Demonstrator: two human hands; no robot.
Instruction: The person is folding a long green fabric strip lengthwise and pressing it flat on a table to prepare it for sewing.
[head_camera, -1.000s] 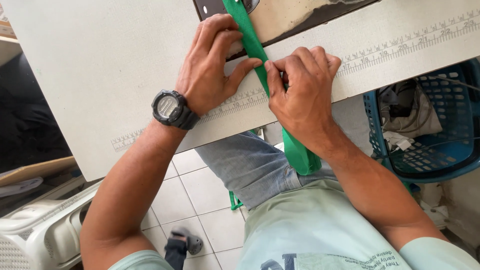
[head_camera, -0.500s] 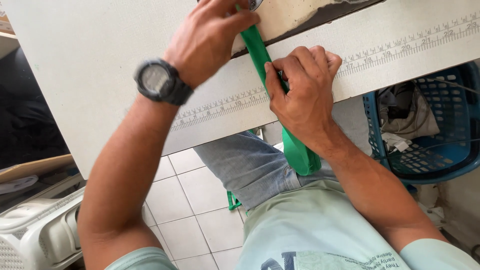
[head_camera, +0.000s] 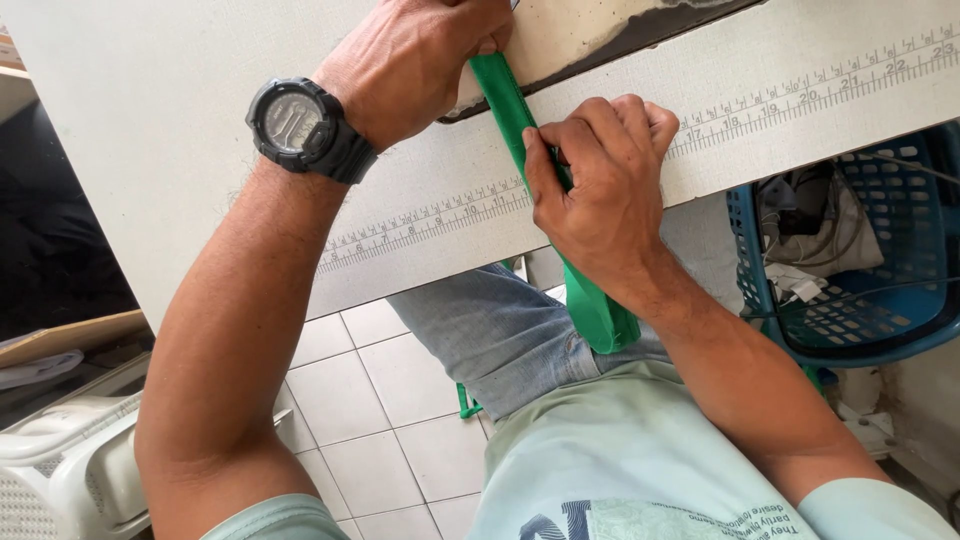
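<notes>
Pinching the green strap (head_camera: 510, 105) with both hands across the white table (head_camera: 150, 130). Our right hand (head_camera: 600, 185) is closed on it right at the printed ruler scale (head_camera: 430, 215); our left hand (head_camera: 415, 60) clamps it further up by the dark plate (head_camera: 600, 40). The strap's tail droops off the table edge onto our lap. We judge it light, limp and a bit slick, so grip flat and close to the scale. Blue basket (head_camera: 850, 300) sits beside us.

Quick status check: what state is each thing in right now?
Green strap: stretched flat across the table, end hanging off the edge.
Left hand: pressing the strap's far part.
Right hand: pinching the strap near the printed ruler.
Blue basket: holding cables.
</notes>
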